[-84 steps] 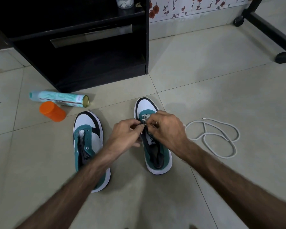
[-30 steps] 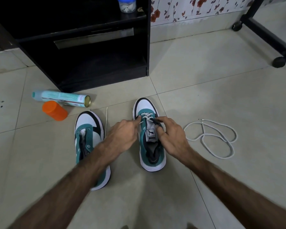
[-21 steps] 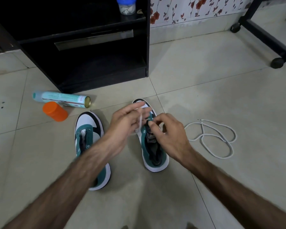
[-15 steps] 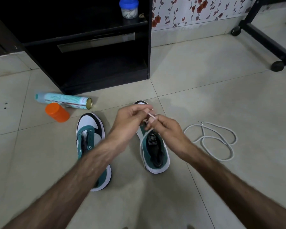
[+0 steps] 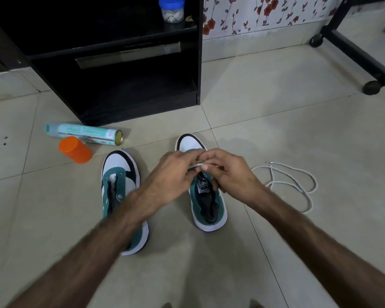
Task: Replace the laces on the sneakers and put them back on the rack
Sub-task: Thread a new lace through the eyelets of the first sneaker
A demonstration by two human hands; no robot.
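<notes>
Right, from the head camera: two sneakers on the tiled floor [image 5: 276, 112], toes pointing toward the black rack [image 5: 120, 81]. Both are teal suede with a white toe panel, black trim and a thick white sole. The left sneaker [image 5: 118, 174] lies with its eyelets bare and its tongue loose, partly under the left forearm. The right sneaker [image 5: 207, 203] sits just beside it, its tongue label showing, with a dark opening behind that.

Both hands meet over the right sneaker's front. The left hand [image 5: 171, 174] has its fingers curled in, pinching a white lace [image 5: 197, 164] at the fingertips. The right hand [image 5: 229, 172] pinches the same lace from the other side, thumb and forefinger closed on it. Only a short stretch of that lace shows between them; how it runs into the eyelets I cannot tell.

One more lace, the spare lace [image 5: 298, 183], lies in loose loops on the floor well to the right of the shoes, touching neither.

Near the rack's front left corner lie one spray can [image 5: 85, 133] on its side and one orange cap [image 5: 75, 149] just beside it. One blue-lidded jar [image 5: 171, 8] stands on the rack's upper shelf at its right edge. A black wheeled frame [image 5: 353, 54] crosses the floor's far right corner.
</notes>
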